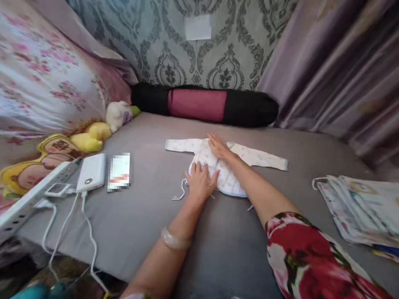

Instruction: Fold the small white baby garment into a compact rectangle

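On the broad gray sheet [144, 226], a small white patterned shirt [231, 179] lies near the middle, its sleeves stretched out to either side. The left hand [201, 183] rests palm down on its lower front, fingers spread apart. The right hand [220, 148] presses flat near the collar, fingers extended and close together. A thin white tie [182, 192] trails beside the left hand.

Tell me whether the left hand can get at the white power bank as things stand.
Probably yes: the left hand lies spread on the small white garment, and nothing tall seems to block its way to the white power bank, just a flat-looking pixelated item.
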### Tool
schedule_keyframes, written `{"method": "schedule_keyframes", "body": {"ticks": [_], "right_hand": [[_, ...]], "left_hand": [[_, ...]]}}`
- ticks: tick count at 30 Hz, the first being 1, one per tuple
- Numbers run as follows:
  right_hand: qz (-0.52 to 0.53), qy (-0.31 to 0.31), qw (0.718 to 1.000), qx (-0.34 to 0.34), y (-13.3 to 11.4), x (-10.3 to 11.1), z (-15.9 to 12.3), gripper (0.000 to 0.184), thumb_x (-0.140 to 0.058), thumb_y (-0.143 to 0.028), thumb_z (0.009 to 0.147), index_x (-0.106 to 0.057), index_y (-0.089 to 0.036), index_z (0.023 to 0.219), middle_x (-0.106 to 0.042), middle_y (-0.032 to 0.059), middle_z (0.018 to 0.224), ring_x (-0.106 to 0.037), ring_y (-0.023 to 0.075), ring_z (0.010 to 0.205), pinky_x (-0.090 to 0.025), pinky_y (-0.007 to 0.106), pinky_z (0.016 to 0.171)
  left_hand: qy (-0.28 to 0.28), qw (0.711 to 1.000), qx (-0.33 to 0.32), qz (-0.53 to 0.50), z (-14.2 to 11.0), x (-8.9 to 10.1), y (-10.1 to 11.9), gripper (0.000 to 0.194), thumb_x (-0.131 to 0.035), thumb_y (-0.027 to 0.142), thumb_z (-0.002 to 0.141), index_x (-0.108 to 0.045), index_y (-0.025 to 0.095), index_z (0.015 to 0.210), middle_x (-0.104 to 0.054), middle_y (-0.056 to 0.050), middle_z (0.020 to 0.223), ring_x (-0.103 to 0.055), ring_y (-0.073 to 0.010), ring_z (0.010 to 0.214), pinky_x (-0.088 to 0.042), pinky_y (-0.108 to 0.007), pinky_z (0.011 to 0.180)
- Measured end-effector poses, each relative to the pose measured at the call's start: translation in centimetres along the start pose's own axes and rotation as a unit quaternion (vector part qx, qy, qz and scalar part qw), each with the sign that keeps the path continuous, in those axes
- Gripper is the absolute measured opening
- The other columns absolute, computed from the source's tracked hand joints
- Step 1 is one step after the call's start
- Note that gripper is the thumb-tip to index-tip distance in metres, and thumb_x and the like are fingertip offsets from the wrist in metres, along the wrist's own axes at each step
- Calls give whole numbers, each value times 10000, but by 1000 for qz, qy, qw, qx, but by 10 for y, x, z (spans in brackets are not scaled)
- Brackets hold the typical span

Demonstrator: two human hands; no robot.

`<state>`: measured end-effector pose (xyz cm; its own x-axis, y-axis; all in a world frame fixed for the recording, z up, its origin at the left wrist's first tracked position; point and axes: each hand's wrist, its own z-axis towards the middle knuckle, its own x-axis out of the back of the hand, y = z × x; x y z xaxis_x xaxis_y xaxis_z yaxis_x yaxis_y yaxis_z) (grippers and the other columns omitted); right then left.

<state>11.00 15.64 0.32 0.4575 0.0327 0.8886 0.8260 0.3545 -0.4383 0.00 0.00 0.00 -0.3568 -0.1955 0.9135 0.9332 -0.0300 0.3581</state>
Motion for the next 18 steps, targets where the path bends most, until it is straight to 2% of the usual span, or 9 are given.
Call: {"method": "schedule_keyframes", "body": {"ticks": [4, 8, 11, 13, 18], "right_hand": [[-15, 26, 999, -44, 7, 15, -41, 564, -226, -328, 965, -289, -140, 1493, -254, 95, 1570, -175, 232, 1455, -155, 477, 1175], [-48, -20, 995, -88, 9, 23, -100, 583, -215, -364, 971, -268, -128, 1502, -218, 123, 1577, -142, 251, 1461, -131, 499, 1174], [-80, -43, 991, -96, 8, 20, -141, 591, -210, -424, 977, -279, -162, 1502, -189, 115, 1586, -125, 260, 1464, -127, 507, 1171], [-106, -44, 989, -90, 7, 17, -158, 601, -205, -457, 980, -293, -167, 1498, -190, 119, 1585, -129, 265, 1463, -116, 505, 1171], [-147, -32, 986, -76, 4, 13, -171, 587, -229, -452, 986, -330, -160, 1485, -211, 133, 1578, -155, 274, 1456, -104, 492, 1169]], "left_hand": [[23, 997, 74, -21, 11, 9, -4, 378, -330, 410, 986, -591, 214, 1177, -629, -104, 1237, -538, -249, 1180, -337, -460, 1032], [36, 994, 100, 5, 12, 12, -15, 355, -422, 331, 942, -551, 167, 1229, -607, -140, 1222, -531, -288, 1166, -390, -432, 958], [17, 995, 89, 50, 8, 11, -20, 365, -465, 342, 909, -559, 135, 1194, -579, -174, 1218, -518, -332, 1150, -412, -444, 909], [9, 994, 68, 81, 6, 9, -21, 359, -453, 354, 910, -568, 124, 1160, -565, -188, 1216, -509, -347, 1143, -412, -451, 901], [-21, 994, 31, 99, 8, 11, -28, 380, -410, 393, 930, -549, 140, 1177, -536, -191, 1268, -487, -353, 1177, -399, -470, 923]]}}
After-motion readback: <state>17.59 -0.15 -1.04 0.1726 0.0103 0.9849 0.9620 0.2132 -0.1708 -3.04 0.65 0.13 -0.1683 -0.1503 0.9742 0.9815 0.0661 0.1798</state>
